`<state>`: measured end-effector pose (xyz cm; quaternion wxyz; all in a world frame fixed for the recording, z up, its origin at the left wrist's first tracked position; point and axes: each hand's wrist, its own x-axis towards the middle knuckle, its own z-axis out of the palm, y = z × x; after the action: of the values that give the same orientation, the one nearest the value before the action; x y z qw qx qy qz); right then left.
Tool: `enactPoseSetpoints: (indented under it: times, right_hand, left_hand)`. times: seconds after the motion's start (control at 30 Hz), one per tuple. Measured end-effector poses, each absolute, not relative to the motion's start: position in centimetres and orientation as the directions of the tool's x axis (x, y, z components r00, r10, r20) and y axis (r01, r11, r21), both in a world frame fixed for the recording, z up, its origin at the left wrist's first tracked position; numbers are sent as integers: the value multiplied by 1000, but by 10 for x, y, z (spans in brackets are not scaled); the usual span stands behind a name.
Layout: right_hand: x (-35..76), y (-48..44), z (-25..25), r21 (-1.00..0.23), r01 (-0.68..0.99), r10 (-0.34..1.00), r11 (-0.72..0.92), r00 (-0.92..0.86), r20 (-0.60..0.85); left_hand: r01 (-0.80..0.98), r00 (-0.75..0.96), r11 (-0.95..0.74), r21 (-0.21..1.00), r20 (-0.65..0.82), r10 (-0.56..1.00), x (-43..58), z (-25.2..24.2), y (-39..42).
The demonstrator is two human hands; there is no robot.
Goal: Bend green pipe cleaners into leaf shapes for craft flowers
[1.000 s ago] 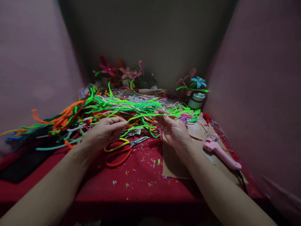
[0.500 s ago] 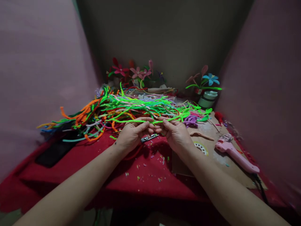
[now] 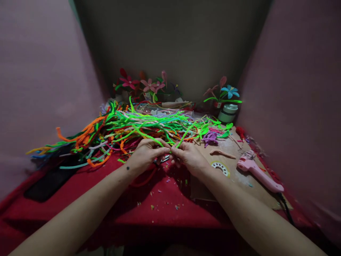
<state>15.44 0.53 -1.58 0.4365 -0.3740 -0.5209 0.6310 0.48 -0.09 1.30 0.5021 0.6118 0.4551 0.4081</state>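
Note:
A bright green pipe cleaner (image 3: 152, 138) is bent into a V, its low point pinched between my two hands. My left hand (image 3: 149, 153) is closed on it, thumb against fingers. Close beside it, my right hand (image 3: 188, 155) pinches the same pipe cleaner, with the fingertips of both hands almost touching. Just behind lies a big heap of pipe cleaners (image 3: 138, 122) in green, orange, white and other colours. Below my fingers, a pair of scissors (image 3: 165, 159) is partly hidden on the red cloth.
A pink glue gun (image 3: 259, 174) lies on a cardboard sheet (image 3: 236, 193) at right, near a white ring (image 3: 220, 168) and purple pipe cleaners (image 3: 210, 138). A black phone (image 3: 49, 181) lies left. Pipe-cleaner flowers (image 3: 149, 84) and a pale jar (image 3: 228, 113) stand behind. Scraps dot the red cloth (image 3: 128, 209).
The green pipe cleaner was nearly straight between my hands; now it is bent into a V with both ends pointing up and away. My fingertips have come closer together. The view has shifted slightly.

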Motion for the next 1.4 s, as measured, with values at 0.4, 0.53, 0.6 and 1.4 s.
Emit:
enactPoseSetpoints:
  times: [0.4, 0.53, 0.6, 1.4]
  right_hand:
    - [176, 14, 2, -974, 213, 800, -83, -568, -192]
    - [178, 15, 5, -920, 390, 801, -27, -543, -253]
    - [177, 14, 5, -884, 464, 789, 55, -563, -247]
    - [165, 10, -25, -599, -582, 824, -550, -495, -276]
  left_hand:
    - [116, 412, 23, 993, -69, 909, 23, 16, 8]
    - [110, 377, 57, 992, -95, 921, 29, 10, 5]
    - [87, 343, 72, 994, -97, 934, 32, 6, 3]
    - [-261, 104, 34, 965, -7, 995, 17, -8, 17]
